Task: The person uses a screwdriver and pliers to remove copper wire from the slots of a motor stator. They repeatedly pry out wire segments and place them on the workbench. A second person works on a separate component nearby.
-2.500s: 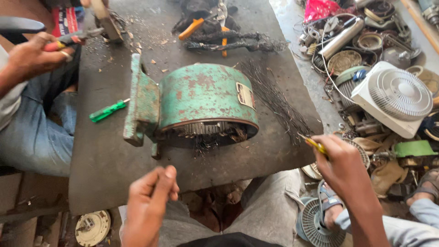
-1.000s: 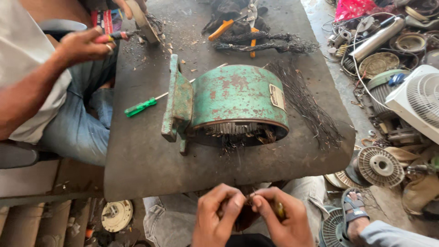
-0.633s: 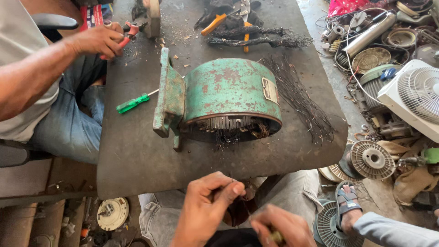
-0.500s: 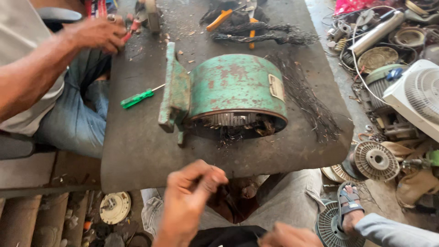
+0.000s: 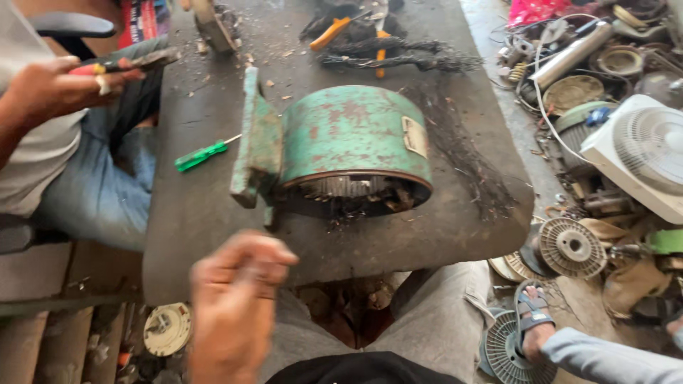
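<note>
One hand of the wearer shows: left hand [image 5: 235, 306], blurred, raised at the near edge of the dark metal table [image 5: 199, 235], fingers curled in w/ tips pinched together; whether anything sits between them cannot be told. Right hand is out of frame.

Green motor housing [image 5: 348, 142], rust-spotted, lies on its side mid-table, well apart from the hand. Its open mouth faces the near edge; inside, a ring of pale stator laminations [image 5: 341, 188] and dark winding scraps [image 5: 377, 203], some spilling onto the tabletop just below the rim. A flat green mounting flange [image 5: 256, 142] stands on its left end; a pale plate is fixed on its right flank.

Green-handled screwdriver [image 5: 203, 154] lies left of the flange, apart from it. Loose dark wire strands [image 5: 469, 163] spread right of the housing. Orange-handled pliers [image 5: 334, 32] rest at the far end.

Co-worker's hand [image 5: 57, 85], upper left, grips a red-handled tool [image 5: 121, 62]. Floor at right: white fan [image 5: 647, 153], round finned rotor discs [image 5: 569, 245], misc. scrap.
</note>
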